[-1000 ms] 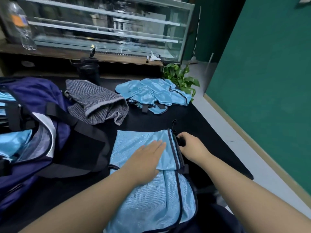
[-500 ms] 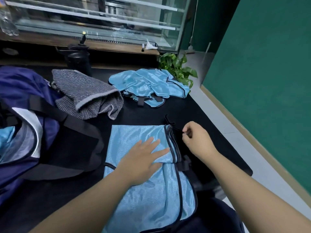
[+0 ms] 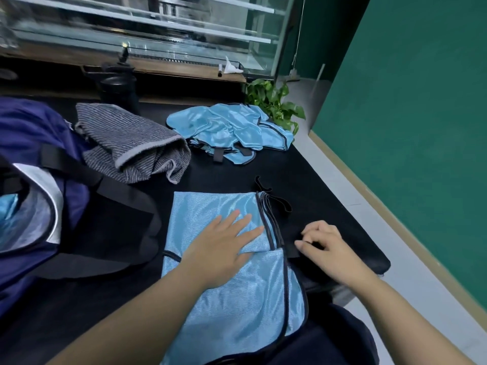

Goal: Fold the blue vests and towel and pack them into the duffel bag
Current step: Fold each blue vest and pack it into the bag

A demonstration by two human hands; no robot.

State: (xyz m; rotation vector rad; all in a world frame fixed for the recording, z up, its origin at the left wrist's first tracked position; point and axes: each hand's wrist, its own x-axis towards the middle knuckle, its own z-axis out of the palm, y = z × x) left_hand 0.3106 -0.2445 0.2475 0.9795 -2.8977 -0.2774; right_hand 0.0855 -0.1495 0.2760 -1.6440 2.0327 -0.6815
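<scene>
Right hand (image 3: 325,246) dropped nearer — left hand (image 3: 224,248) flat on shiny vest (image 3: 210,217).

Green wall (image 3: 411,96), glass case (image 3: 147,30), perhaps tiled floor (image 3: 374,233).

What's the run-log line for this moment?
left hand: flat on vest | right hand: at strap | towel: unfolded

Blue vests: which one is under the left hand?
The flat vest at the table's near edge, pressed by the left hand; the other vests lie crumpled farther back.
</scene>
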